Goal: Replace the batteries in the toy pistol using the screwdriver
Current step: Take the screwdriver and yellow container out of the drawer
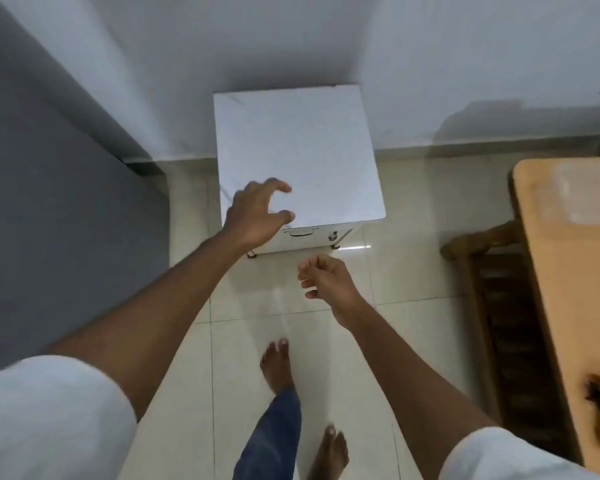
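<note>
Left hand (257, 211) spread wide over near left corner of white cabinet (302, 150), holding nothing. Right hand (323, 280) loosely curled above tiled floor (413, 323) before cabinet, also holding nothing. Wooden table (568, 271) at far right. Toy pistol and screwdriver nowhere in view.

Soft, even indoor light, rather dim and bluish. A glare streak lies on the floor tiles (355, 248) just right of the white cabinet (298, 157). Both hands are motion-blurred; the frame edges bow and smear, wide-angle.
</note>
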